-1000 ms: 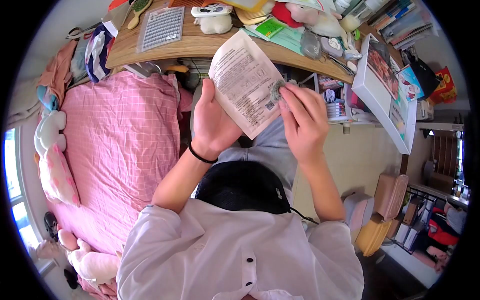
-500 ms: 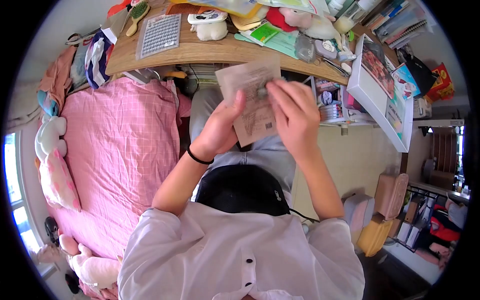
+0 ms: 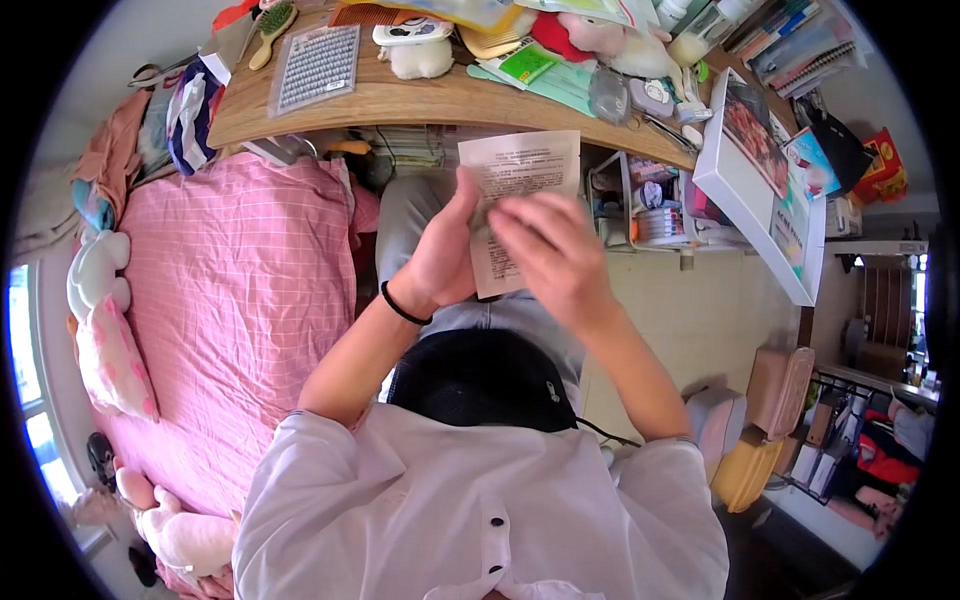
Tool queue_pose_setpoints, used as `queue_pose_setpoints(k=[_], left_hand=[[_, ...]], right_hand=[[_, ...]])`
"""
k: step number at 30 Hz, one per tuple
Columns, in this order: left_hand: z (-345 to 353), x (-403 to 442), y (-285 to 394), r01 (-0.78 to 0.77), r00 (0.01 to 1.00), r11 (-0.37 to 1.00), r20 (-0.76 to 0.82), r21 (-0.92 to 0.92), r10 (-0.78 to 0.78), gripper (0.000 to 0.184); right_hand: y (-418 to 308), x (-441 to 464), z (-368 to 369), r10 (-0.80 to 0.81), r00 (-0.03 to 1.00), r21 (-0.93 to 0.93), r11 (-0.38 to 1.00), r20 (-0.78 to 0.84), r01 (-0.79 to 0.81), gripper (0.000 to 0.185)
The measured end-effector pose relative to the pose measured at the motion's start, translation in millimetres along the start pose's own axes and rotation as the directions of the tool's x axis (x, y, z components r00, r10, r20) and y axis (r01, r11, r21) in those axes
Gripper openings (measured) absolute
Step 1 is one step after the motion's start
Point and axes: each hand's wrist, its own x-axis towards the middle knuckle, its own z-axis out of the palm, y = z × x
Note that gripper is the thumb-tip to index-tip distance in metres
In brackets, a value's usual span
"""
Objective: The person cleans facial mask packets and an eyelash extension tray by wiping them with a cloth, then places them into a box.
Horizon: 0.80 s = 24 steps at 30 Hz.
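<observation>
A flat, pale pink printed packet stands over my lap, just below the desk edge. My left hand grips its left side, with the thumb lying on the printed face and the other fingers behind it. My right hand is in front of the packet's lower half, its fingers bent toward the middle. Motion blurs those fingertips, so I cannot tell whether they touch the packet or pinch anything. Small dark lines of text cover the upper part of the packet.
On the wooden desk lie a sheet of lash clusters, a hairbrush, a fluffy white pouch and a green packet. A white box juts past the right end. A pink bed is at left.
The packet has shifted slightly right and down and stands straighter, its text clearer. My right hand has moved left and down, from the packet's right side to across its front.
</observation>
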Motion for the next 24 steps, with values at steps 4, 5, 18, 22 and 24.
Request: queue_pose_setpoints(k=[4, 5, 18, 22, 24], left_hand=[[18.8, -2.6, 0.6, 0.030, 0.995, 0.984, -0.094, 0.173, -0.014, 0.073], [20.6, -3.7, 0.2, 0.033, 0.992, 0.975, -0.128, 0.220, -0.005, 0.073], [4.3, -1.3, 2.9, 0.186, 0.981, 0.969, -0.084, 0.164, -0.174, 0.073], [4.5, 2.9, 1.9, 0.086, 0.990, 0.992, -0.120, 0.096, -0.074, 0.072], [15.2, 6.1, 7.6, -0.065, 0.998, 0.989, 0.009, 0.131, 0.064, 0.070]], right_hand=[[18.8, 13.5, -8.4, 0.141, 0.978, -0.078, 0.985, -0.156, -0.154, 0.038], [21.3, 14.2, -8.2, 0.231, 0.955, -0.065, 0.967, -0.187, -0.247, 0.037], [12.5, 16.6, -2.2, 0.114, 0.992, -0.029, 0.993, -0.057, -0.116, 0.031], [-5.6, 7.6, 5.7, 0.090, 0.995, 0.098, 0.991, -0.041, -0.086, 0.033], [-16.9, -1.2, 5.9, 0.026, 0.998, 0.148, 0.988, 0.055, -0.034, 0.033]])
